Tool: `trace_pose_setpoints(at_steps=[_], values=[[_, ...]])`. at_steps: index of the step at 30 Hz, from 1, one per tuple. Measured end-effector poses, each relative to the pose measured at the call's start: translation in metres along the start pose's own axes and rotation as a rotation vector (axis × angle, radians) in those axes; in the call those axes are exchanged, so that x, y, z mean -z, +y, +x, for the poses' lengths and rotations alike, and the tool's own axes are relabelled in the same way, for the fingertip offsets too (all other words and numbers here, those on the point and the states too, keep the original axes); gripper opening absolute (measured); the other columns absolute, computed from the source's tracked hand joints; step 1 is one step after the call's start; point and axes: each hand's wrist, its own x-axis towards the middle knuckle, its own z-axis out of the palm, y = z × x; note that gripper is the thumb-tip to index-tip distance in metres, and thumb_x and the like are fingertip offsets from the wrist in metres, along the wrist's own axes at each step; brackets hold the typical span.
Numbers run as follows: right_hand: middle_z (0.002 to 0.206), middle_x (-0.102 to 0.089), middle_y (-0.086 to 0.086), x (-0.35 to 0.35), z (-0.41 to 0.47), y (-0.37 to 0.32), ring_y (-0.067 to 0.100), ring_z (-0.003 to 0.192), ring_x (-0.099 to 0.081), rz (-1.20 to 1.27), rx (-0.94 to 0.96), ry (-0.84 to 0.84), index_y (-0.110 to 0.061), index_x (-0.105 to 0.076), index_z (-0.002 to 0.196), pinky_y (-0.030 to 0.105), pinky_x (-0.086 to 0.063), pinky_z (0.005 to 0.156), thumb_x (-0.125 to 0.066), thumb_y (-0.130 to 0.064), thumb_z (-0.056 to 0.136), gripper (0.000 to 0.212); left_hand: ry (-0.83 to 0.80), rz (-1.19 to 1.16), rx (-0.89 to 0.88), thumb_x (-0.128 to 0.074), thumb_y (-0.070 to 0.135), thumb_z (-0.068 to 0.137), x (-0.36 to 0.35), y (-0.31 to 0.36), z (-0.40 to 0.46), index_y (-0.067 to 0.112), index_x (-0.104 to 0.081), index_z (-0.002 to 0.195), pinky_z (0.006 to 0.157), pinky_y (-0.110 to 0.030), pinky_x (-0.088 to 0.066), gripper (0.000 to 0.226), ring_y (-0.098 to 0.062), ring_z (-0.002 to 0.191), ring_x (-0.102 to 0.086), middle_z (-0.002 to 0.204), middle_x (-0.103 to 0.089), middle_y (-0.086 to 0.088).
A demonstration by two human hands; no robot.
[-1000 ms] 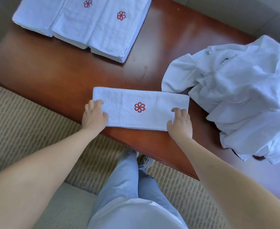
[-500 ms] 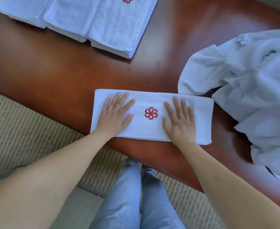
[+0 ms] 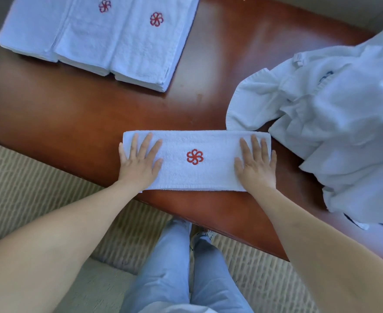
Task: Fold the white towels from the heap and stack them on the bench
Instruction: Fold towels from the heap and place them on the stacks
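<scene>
A folded white towel [image 3: 197, 175] with a red flower emblem lies near the front edge of the reddish wooden bench [image 3: 95, 114]. My left hand [image 3: 138, 163] presses flat on its left end, fingers spread. On its right end my right hand [image 3: 257, 164] lies flat too. The heap of crumpled white towels [image 3: 335, 123] sits at the right of the bench, one flap touching the folded towel's far right corner. Folded towels with the same emblem [image 3: 100, 35] lie side by side in stacks at the far left.
Bare bench top stretches between the folded stacks and the towel under my hands. A striped beige carpet [image 3: 28, 188] lies in front of the bench. My legs in light blue trousers [image 3: 181, 267] stand close to the bench's front edge.
My hands went from holding the towel's near corners to lying flat on it, then slid apart toward its two ends. The towel stays in place.
</scene>
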Motion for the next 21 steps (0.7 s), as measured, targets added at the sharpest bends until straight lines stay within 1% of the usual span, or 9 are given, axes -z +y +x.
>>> trace_pose_setpoints(at_steps=[2,4,7,9,12,14,16,18,21], values=[[0.171,0.006,-0.002,0.016,-0.009,-0.002,0.022,0.157,0.01,0.013,0.008,-0.069,-0.037,-0.001,0.162,0.05,0.001,0.127,-0.03,-0.045,0.104,0.066,-0.069,0.006,0.012,-0.011,0.056,0.104,0.019,0.012,-0.003,0.036,0.007,0.163,0.121,-0.063,0.003,0.064,-0.031,0.157,0.01,0.171,0.012,0.006],[0.171,0.002,-0.001,0.029,-0.021,0.0,0.023,0.158,0.005,0.05,0.009,-0.121,-0.036,-0.009,0.162,0.047,-0.004,0.128,-0.04,-0.038,0.102,0.067,-0.118,0.017,-0.027,-0.017,0.054,0.105,0.034,0.024,-0.006,0.036,0.003,0.163,0.121,-0.062,0.004,0.063,-0.03,0.158,0.007,0.171,0.01,0.005],[0.17,-0.008,0.0,0.041,-0.04,0.008,0.025,0.156,-0.008,0.159,-0.024,-0.165,-0.033,-0.025,0.159,0.045,-0.016,0.126,-0.047,-0.029,0.099,0.064,-0.152,0.016,-0.153,-0.024,0.051,0.107,0.051,0.05,-0.004,0.036,-0.007,0.163,0.122,-0.059,0.003,0.06,-0.028,0.158,0.004,0.172,0.003,0.003],[0.168,-0.015,-0.001,0.043,-0.052,0.016,0.027,0.151,-0.02,0.276,-0.082,-0.185,-0.031,-0.034,0.155,0.046,-0.028,0.12,-0.049,-0.026,0.098,0.059,-0.14,-0.007,-0.254,-0.029,0.048,0.107,0.059,0.075,0.0,0.035,-0.015,0.161,0.124,-0.055,0.0,0.058,-0.027,0.158,0.002,0.172,-0.003,0.003],[0.158,-0.029,0.0,0.037,-0.065,0.029,0.026,0.133,-0.038,0.503,-0.211,-0.147,-0.028,-0.046,0.146,0.039,-0.045,0.1,-0.051,-0.018,0.096,0.051,-0.115,-0.058,-0.425,-0.035,0.043,0.107,0.07,0.124,0.016,0.033,-0.023,0.16,0.127,-0.049,-0.004,0.056,-0.027,0.157,-0.004,0.171,-0.01,0.002],[0.148,-0.037,0.001,0.032,-0.068,0.035,0.026,0.117,-0.05,0.641,-0.302,-0.111,-0.026,-0.052,0.139,0.034,-0.048,0.087,-0.052,-0.016,0.095,0.045,-0.093,-0.102,-0.509,-0.04,0.039,0.106,0.076,0.16,0.029,0.029,-0.027,0.16,0.126,-0.046,-0.007,0.057,-0.027,0.157,-0.007,0.17,-0.013,0.0],[0.139,-0.041,0.001,0.028,-0.067,0.039,0.026,0.095,-0.06,0.729,-0.366,-0.091,-0.026,-0.057,0.131,0.033,-0.05,0.077,-0.054,-0.017,0.095,0.037,-0.089,-0.159,-0.549,-0.045,0.035,0.105,0.082,0.195,0.043,0.025,-0.029,0.16,0.125,-0.043,-0.01,0.058,-0.028,0.156,-0.011,0.17,-0.016,-0.002],[0.131,-0.045,0.001,0.024,-0.066,0.043,0.023,0.082,-0.06,0.752,-0.387,-0.078,-0.025,-0.058,0.122,0.032,-0.048,0.07,-0.055,-0.017,0.095,0.029,-0.087,-0.195,-0.573,-0.049,0.03,0.103,0.086,0.225,0.056,0.021,-0.03,0.159,0.124,-0.042,-0.014,0.06,-0.03,0.154,-0.016,0.168,-0.021,-0.005],[0.12,-0.048,0.0,0.016,-0.065,0.049,0.02,0.08,-0.057,0.775,-0.405,-0.07,-0.025,-0.057,0.111,0.033,-0.05,0.067,-0.053,-0.009,0.093,0.024,-0.067,-0.26,-0.554,-0.053,0.022,0.1,0.097,0.261,0.073,0.017,-0.034,0.157,0.115,-0.04,-0.029,0.059,-0.031,0.144,-0.035,0.158,-0.036,-0.008]])
